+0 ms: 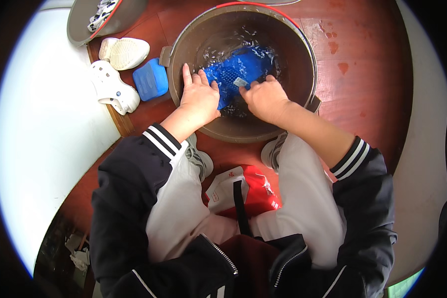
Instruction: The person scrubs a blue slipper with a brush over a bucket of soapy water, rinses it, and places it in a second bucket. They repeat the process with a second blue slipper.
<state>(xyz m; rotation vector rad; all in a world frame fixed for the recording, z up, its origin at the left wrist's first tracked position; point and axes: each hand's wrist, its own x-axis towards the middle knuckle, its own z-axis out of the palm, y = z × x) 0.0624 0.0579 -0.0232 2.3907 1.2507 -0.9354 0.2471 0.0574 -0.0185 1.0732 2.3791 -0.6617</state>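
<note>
A blue plastic board point(250, 63) with a raised dotted pattern, probably a washboard, lies partly under water in a brown bucket point(216, 131). My left hand point(200, 93) grips its near left end, some fingers spread over the edge. Curled fingers of my right hand point(265, 97) press at the board's near side, beside a small pale label point(240, 82). Whether anything is inside the right hand is hidden. Ripples and glints break the water around the board.
Left of the bucket are a blue plastic box point(151, 80) and two white clogs point(113, 87) point(128, 53), one sole-up. Another bucket point(128, 18) holds black-and-white cloth. A red and white bag point(255, 186) sits between my legs. Wet spots point(333, 47) mark the red floor.
</note>
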